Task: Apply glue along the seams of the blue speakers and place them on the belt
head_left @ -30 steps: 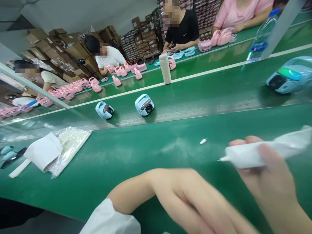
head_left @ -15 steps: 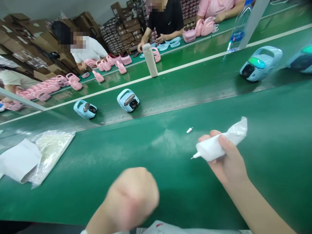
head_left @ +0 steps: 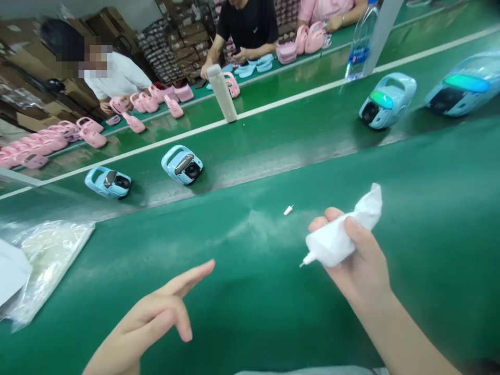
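- While my right hand (head_left: 361, 260) grasps the soft white squeeze tube with a fine nozzle (head_left: 336, 239), thumb across its body and crimped tail up and to the right, the nozzle points left and slightly down, clear of the green work surface (head_left: 242, 291).
- Left hand (head_left: 156, 317): released, holding nothing; fingers spread, forefinger stretched toward the tube, hovering low over the surface, apart from it.
- Step in hand, as I judge it: tube uncapped and at the ready, no workpiece yet under the nozzle; the next move calls for my free hand to bring a piece within reach.
- Small white cap (head_left: 288, 210): lying loose on the surface just beyond the tube, between my hands and the belt.
- Clear plastic bag of pale contents (head_left: 47, 255): far left, well apart.
- Light-blue rounded plastic casings (head_left: 182, 164), (head_left: 107, 182), (head_left: 386, 100): on the moving green belt (head_left: 297, 140), beyond the cap.
- White cylindrical flask (head_left: 221, 92): upright past the belt.
- Pink plastic shells (head_left: 136, 122): rows before seated co-workers across the line.
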The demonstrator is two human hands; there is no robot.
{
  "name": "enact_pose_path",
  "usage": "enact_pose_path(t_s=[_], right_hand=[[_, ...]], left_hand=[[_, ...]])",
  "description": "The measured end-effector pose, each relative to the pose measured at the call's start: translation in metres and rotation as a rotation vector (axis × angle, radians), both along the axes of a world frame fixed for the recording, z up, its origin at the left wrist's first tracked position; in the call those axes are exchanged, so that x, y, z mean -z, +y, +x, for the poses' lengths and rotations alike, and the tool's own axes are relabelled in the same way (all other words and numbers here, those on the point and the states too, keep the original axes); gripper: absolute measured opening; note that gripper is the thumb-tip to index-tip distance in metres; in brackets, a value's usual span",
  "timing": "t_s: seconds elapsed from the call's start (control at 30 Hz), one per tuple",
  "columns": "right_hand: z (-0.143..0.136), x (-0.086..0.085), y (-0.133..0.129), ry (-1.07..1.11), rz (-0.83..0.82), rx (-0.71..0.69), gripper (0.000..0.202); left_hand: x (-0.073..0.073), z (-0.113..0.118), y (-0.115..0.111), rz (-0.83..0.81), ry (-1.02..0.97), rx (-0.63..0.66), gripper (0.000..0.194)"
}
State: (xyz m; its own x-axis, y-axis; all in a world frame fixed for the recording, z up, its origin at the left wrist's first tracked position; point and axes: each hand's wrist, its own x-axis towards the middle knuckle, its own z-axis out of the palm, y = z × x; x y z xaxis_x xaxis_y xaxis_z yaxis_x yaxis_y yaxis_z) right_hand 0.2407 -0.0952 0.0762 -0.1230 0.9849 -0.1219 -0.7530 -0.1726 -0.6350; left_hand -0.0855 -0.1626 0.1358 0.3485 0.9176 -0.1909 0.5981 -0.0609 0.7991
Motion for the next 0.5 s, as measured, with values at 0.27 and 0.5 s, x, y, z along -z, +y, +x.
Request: enact_pose_path(t_s=[0.27,0.5], right_hand=[[0.006,0.004,0.004,-0.012,-0.013,0.181,0.048],[0.011,-0.004,-0.001,0.038,-0.120,0.275,0.053]], left_hand=[[-0.024,0.106,0.093,0.083,-0.048,0.244,0.022],[-0.037,0.171,0.101,0.450,-0.142,0.190,0.006]])
